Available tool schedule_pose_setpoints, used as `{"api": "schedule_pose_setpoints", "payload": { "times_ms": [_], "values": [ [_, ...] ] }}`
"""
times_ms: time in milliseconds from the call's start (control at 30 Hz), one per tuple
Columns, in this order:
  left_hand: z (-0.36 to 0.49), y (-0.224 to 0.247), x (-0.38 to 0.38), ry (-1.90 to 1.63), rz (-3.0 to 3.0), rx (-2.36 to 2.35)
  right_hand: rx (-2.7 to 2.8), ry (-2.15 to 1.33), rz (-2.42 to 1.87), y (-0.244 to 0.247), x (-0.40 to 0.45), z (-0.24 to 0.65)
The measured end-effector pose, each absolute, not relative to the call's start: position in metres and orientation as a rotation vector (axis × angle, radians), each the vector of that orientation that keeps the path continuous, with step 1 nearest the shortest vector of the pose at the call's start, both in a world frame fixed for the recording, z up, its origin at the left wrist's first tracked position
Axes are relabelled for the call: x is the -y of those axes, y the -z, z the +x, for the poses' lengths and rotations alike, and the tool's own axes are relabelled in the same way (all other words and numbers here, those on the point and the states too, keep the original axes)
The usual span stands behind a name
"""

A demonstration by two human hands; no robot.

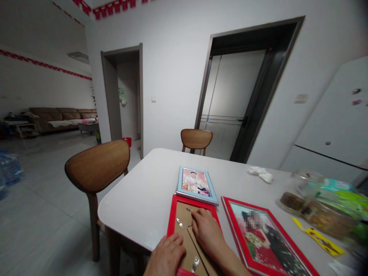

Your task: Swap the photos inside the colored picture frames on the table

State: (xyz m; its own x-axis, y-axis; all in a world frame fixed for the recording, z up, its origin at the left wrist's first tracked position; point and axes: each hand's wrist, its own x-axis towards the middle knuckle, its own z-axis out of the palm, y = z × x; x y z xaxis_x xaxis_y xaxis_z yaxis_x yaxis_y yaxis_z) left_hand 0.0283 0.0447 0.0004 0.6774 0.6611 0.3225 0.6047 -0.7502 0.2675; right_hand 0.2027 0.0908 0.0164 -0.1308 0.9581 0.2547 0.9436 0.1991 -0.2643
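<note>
A red picture frame (171, 217) lies face down at the table's near edge, its brown backing board (186, 239) showing. My left hand (168, 253) is closed over the frame's left edge, fingers curled onto the backing. Bent and close together, the fingers of my right hand (207, 230) press on the upper part of the board; whatever is under their tips is hidden. Right by those fingertips sits a small metal clip (188, 209). Two more pieces of metal hardware show on the board, a left clip (180, 223) and a lower clip (195, 264).
A blue-framed photo (196, 183) lies just beyond the red frame. To the right are another red-framed photo (264, 237), a crumpled tissue (260, 174), glass jars (297, 191) and a yellow wrapper (322, 239). Wooden chairs (100, 165) stand at the white table (138, 195).
</note>
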Motion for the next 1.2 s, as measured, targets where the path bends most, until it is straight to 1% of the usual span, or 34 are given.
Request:
{"api": "schedule_pose_setpoints", "payload": {
  "times_ms": [100,200,400,567,900,1067,1200],
  "values": [
    [0.028,0.000,-0.046,-0.613,2.750,-1.026,2.162,-0.041,-1.696,-0.012,-0.090,0.195],
    [0.028,0.001,-0.046,-0.664,2.742,-1.026,2.223,-0.097,-1.637,-0.012,-0.087,0.189],
    [0.027,0.002,-0.045,-0.660,2.720,-1.026,2.142,-0.053,-1.779,-0.013,-0.085,0.188],
    [0.029,-0.003,-0.045,-0.692,2.667,-1.033,2.256,-0.158,-1.574,-0.016,-0.078,0.180],
    [0.033,-0.009,-0.045,-0.589,2.629,-1.067,2.317,-0.309,-1.438,-0.024,-0.074,0.175],
    [0.031,-0.005,-0.045,-0.611,2.649,-1.062,2.253,-0.284,-1.449,-0.020,-0.074,0.178],
    [0.028,0.000,-0.045,-0.674,2.677,-1.046,2.169,-0.210,-1.566,-0.016,-0.086,0.194]
  ]
}}
